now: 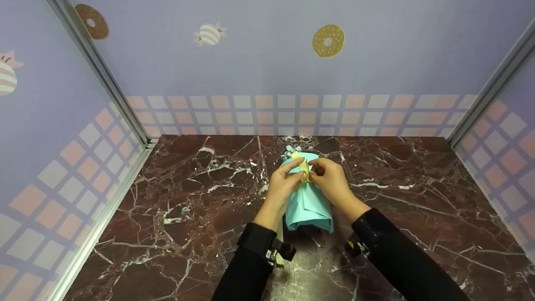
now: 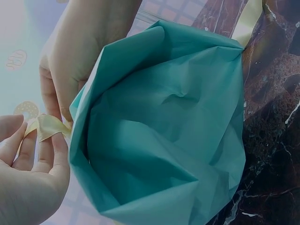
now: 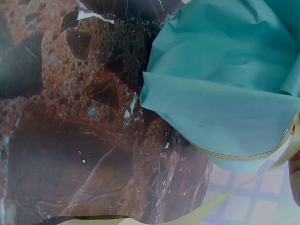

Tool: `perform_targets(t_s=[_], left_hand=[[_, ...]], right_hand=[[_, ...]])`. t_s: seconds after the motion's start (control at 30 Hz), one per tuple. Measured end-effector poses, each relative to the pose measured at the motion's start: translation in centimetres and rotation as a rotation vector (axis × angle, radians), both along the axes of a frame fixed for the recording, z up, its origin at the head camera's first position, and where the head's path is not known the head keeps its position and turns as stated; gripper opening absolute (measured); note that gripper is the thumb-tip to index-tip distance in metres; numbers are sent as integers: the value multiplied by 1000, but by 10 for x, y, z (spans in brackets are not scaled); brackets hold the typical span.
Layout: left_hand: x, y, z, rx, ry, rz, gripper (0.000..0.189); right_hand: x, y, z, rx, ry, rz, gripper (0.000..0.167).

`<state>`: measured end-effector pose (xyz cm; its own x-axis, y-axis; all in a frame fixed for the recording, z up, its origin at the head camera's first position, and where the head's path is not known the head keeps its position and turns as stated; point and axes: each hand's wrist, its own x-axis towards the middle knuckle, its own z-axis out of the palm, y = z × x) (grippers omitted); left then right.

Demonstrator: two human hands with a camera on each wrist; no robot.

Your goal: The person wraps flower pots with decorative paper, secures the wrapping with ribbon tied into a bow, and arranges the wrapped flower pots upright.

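Note:
A turquoise paper wrap [image 1: 307, 205] lies on the table, its wide open end towards me and small pale flowers [image 1: 292, 149] showing at the far end. A yellow ribbon [image 1: 304, 167] runs round its narrow part. My left hand [image 1: 281, 184] pinches the ribbon from the left, between thumb and fingers; the left wrist view shows a fold of ribbon [image 2: 50, 126] there. From the right, my right hand [image 1: 332, 179] pinches the ribbon near the same spot, with its other fingers curled. Inside the wrap's mouth [image 2: 140, 136], only creased paper shows.
A loose ribbon tail [image 1: 279, 255] hangs by my left wrist; another ribbon stretch [image 3: 206, 208] crosses the right wrist view. Brown marbled table [image 1: 200, 234] surrounds the wrap. Patterned panels [image 1: 267, 62] close off the back and both sides.

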<state>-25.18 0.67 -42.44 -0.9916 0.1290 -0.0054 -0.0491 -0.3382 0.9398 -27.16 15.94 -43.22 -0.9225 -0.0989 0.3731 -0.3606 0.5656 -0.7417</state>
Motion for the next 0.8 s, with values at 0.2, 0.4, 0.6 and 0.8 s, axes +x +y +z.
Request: perform_targets(t_s=[0.2,0.4,0.6,0.8], left_hand=[[0,0,0,9,1,-6,38],[-1,0,-1,-12,-18,1,37],[0,0,0,-39,-28,9,36],[0,0,2,-28,-36,16,35]], right_hand=[[-2,-1,2,-2,74,-3,12],[-3,-2,3,-44,55,-37,19],[-1,-5,7,-57,-5,-72,19],[-1,-5,9,-90,-12,-97,15]])
